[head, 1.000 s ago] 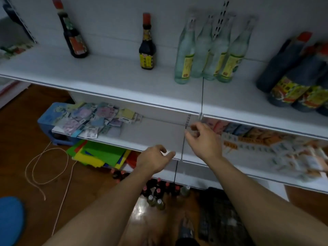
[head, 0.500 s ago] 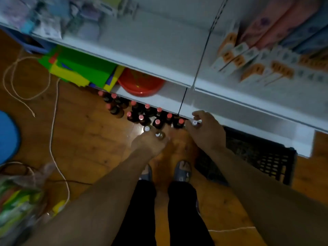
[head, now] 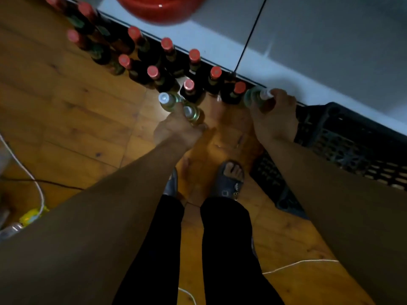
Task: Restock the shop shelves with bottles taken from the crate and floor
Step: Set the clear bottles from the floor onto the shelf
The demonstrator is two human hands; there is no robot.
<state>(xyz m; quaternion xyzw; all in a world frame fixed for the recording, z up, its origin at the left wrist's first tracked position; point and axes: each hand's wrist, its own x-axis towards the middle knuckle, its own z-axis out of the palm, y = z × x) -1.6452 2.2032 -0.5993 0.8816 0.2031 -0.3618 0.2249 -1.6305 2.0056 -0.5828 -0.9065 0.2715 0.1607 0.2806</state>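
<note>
Downward view from the head camera over a wooden floor (head: 72,111). Centre of frame: the left hand (head: 176,130), fingers curled round the silver-capped bottle (head: 191,113), which stands on the floor just below the dark cluster. Just beside it, toward the upper left, a second clear bottle (head: 165,100) stands untouched. Right of centre: the right hand (head: 274,116) grips the green-tinted bottle (head: 255,99) near its neck, at the foot of the white shelf (head: 286,53) and at the end of the row; blur hides whether it touches its neighbour. Upper left to centre: red-capped dark bottles (head: 153,72), upright in a loose group along the shelf base. Right edge: black crate (head: 343,139) on the floor, beside the right wrist; its contents cannot be made out. Top centre: red basin (head: 158,7) on the lowest shelf. Lower centre: black trousers (head: 224,249) and grey sandals (head: 230,181). A white cord (head: 297,264) lies across the boards at lower right
</note>
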